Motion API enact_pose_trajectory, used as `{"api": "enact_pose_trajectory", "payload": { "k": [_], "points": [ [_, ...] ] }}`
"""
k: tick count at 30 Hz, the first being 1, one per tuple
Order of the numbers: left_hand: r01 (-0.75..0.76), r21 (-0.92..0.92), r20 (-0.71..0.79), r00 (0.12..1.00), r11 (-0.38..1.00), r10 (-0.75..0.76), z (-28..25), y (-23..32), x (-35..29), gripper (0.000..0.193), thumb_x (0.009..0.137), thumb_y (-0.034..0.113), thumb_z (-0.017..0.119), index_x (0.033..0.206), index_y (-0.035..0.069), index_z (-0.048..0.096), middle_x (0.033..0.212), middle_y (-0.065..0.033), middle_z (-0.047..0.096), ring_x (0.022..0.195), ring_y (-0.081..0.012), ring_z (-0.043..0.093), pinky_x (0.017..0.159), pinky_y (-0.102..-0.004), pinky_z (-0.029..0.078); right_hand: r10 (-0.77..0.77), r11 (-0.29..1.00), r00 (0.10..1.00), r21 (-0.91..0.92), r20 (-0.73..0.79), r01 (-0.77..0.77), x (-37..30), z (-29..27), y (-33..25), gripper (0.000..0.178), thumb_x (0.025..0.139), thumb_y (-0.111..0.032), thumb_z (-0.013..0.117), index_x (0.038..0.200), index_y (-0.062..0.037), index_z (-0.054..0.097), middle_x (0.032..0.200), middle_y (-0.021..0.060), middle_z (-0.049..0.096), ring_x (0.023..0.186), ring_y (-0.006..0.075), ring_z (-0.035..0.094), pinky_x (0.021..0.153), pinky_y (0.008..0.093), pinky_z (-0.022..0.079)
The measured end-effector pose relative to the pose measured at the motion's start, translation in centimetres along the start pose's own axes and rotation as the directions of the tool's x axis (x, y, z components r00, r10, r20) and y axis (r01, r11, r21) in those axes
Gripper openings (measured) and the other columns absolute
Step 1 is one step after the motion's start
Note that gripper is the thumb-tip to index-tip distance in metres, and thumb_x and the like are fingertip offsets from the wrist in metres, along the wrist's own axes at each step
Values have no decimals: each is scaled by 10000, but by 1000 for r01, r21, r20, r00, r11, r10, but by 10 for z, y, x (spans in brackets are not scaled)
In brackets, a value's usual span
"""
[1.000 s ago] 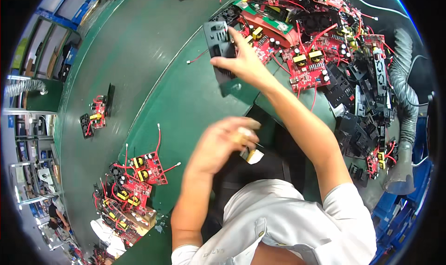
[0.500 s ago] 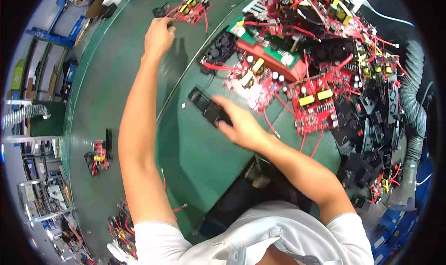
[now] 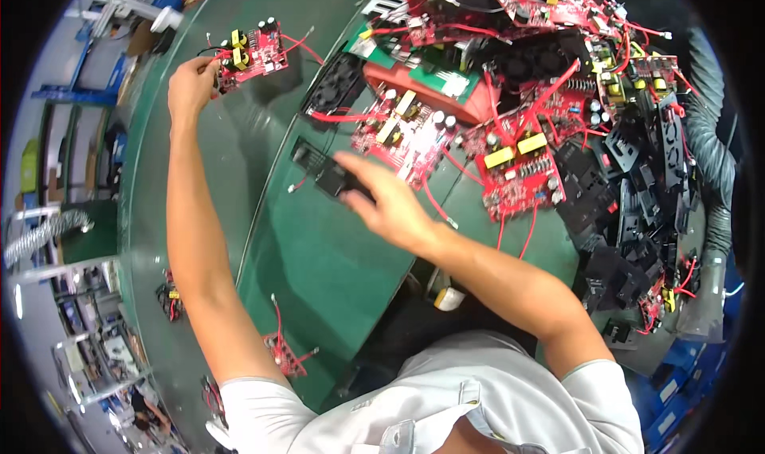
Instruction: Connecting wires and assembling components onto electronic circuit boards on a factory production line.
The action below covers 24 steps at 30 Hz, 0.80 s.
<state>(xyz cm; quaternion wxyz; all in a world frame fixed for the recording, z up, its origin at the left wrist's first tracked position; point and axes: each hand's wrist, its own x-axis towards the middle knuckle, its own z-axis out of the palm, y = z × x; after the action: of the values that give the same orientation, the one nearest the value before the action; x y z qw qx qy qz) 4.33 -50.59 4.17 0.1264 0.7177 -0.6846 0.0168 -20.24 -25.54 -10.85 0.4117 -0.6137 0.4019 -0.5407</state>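
Observation:
My left hand (image 3: 191, 91) reaches to the far left, its fingers closed on the near edge of a red circuit board (image 3: 259, 58). That board carries yellow transformers and red wires. It appears raised off the green surface, with a shadow beside it. My right hand (image 3: 390, 209) is closed over the near end of a black plastic panel (image 3: 312, 161) with slots or a fan in it. Part of the panel is hidden under the fingers. A thin lead with a white plug lies beside it. Just beyond is a bright red circuit board (image 3: 406, 139) joined to a black fan panel (image 3: 335, 84).
Red boards (image 3: 522, 171) and wires pile up at the right, around a red block (image 3: 474, 103). Black plastic panels (image 3: 629, 271) heap beside a grey flexible duct (image 3: 712, 151). Another board (image 3: 283, 354) lies near my left upper arm. Shelving (image 3: 88, 334) stands at the left.
My left hand has taken hold of the far red board and drawn it left, turning it. My right hand stays at the black panel. The whole view has shifted a little.

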Motion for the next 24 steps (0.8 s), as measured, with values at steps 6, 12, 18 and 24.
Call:
{"api": "enact_pose_trajectory", "payload": {
  "k": [6,12,18,24],
  "points": [
    [70,-239,-84,992,968,-92,-54,-10,-176,274,896,218,664,1054,6,733,750,-93,710,540,-132,624,564,-294,494,-4,998,989,54,-150,12,6,-7,12,524,916,5,581,1425,-51,466,1076,82,550,771,127,632,704,286,535],
    [370,-201,53,929,907,-367,-45,-10,-327,245,882,240,678,998,37,749,780,-127,731,652,-224,701,635,-350,522,6,998,993,68,-121,2,19,-10,-20,491,869,-12,609,1347,-21,498,1106,115,625,913,140,654,786,279,528],
    [432,-122,79,902,894,-425,-33,5,-399,248,867,240,695,1041,69,741,923,-149,733,871,-357,697,792,-423,528,207,880,978,440,-14,-180,31,-38,-46,182,873,-120,715,1014,-20,659,891,4,696,783,82,632,721,224,473],
    [-160,-191,137,973,969,187,-24,26,-417,554,757,71,785,1283,150,630,1415,-197,461,1270,-408,463,1058,-462,422,339,605,937,745,80,-282,25,-53,-59,229,967,-139,596,1143,7,589,976,109,695,843,226,707,776,343,586]
  ]
}}
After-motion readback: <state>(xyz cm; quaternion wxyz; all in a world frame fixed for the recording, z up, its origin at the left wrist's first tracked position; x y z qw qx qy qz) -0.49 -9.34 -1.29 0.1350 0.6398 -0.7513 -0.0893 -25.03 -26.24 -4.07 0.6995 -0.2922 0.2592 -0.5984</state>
